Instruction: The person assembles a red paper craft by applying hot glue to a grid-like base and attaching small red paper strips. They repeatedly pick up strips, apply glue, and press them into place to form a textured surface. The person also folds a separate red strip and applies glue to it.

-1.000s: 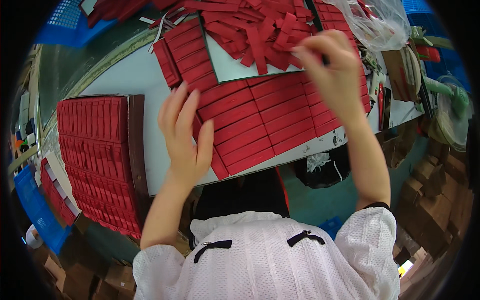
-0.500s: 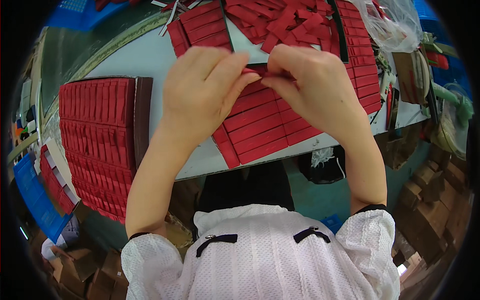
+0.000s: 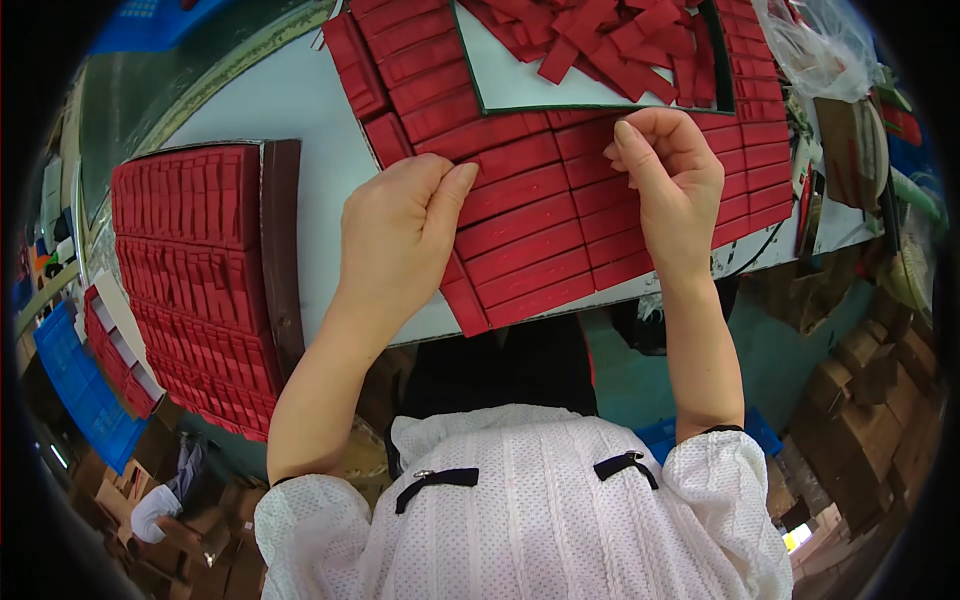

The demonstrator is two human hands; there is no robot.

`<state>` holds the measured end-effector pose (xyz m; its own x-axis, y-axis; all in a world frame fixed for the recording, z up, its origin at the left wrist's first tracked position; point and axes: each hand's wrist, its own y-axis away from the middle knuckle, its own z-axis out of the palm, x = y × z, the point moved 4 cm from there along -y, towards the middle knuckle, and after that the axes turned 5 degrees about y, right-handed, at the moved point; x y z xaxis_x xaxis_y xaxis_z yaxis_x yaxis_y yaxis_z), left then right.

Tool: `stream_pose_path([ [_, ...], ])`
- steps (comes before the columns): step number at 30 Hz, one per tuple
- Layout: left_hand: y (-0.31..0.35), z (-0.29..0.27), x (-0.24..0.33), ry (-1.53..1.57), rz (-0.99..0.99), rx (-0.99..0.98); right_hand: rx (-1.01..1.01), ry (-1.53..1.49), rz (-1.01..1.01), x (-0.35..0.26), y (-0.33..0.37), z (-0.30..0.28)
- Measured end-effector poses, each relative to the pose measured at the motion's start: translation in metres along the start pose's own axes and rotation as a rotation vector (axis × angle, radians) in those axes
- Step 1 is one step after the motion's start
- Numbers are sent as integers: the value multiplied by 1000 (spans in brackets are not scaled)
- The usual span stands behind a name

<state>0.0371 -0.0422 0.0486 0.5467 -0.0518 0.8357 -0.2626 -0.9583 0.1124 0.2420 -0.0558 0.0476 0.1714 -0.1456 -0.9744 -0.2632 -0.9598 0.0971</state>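
Observation:
Rows of flat red strips [image 3: 520,232] lie packed side by side on the table in front of me. My left hand [image 3: 398,225] is over the left side of these rows, its fingers curled and the thumb pressed along the index finger. Farther right, my right hand [image 3: 678,190] is above the rows with fingers bent in and the thumb close to them. Whatever either hand pinches, if anything, is hidden. Just beyond the hands, a dark-edged tray [image 3: 520,90] with a white bottom holds a heap of loose red strips [image 3: 610,40].
To the left stands another block of stacked red strips [image 3: 190,270] beside a dark brown edge piece [image 3: 285,230]. Clear plastic bag [image 3: 825,55] and a cardboard piece [image 3: 850,150] are at the far right. Brown boxes [image 3: 850,410] lie on the floor; a person [image 3: 160,510] is low at left.
My hands, close together at a red strip before, have moved apart, the right one to the right. The tray and more of the packed rows now show between and beyond them.

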Motion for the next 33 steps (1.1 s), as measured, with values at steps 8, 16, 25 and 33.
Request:
stream_pose_path([
  [8,-2,3,5,-154,-36,1,16,153,-72,9,1,4],
  [16,-1,4,4,-154,8,21,69,755,-334,-7,5,27],
  [25,15,0,-3,-46,170,192,84,794,-268,-9,5,29],
  [33,10,1,0,-195,162,178,81,789,-227,-9,6,30],
])
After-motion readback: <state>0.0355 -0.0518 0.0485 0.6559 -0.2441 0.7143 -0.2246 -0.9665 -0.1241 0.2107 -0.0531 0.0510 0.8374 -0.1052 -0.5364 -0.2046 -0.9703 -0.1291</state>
